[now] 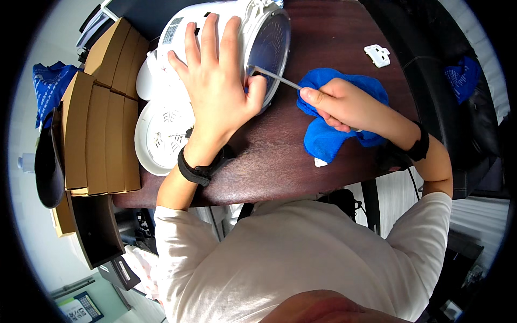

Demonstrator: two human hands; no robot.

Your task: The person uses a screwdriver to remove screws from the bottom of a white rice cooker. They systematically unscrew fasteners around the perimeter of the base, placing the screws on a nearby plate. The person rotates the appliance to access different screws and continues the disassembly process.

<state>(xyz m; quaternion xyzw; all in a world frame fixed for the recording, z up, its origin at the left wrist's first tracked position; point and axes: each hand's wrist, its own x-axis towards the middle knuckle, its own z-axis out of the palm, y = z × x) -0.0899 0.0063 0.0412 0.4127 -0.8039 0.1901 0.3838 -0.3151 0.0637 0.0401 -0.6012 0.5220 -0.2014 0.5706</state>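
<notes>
1. The dark brown surface (258,169) is the biggest thing before me, and nearly everything I work with lies on it.
2. Brown cardboard boxes (102,140) stand packed in rows along its left side.
3. A rounded white appliance (172,83) is at the far edge, tipped on its side, its metal-rimmed round face (272,40) turned to my right.
4. The blue cloth (323,140) lies crumpled beneath and around my right hand.
5. A shallow white round dish (142,141) with slotted markings sits between the boxes and my left forearm.
6. My left hand (219,81) is spread flat on the appliance's white side, fingers apart, thumb reaching to the rim; it steadies rather than grips.
7. My right hand (342,102) is closed around a tool, thumb pressed along it.
8. That slim metal tool (283,80) slants from my fist to the round face, its far end beside my left thumb; my fist hides its handle.
9. A small white plastic piece (377,55) lies alone beyond the cloth, well apart from both hands.
</notes>
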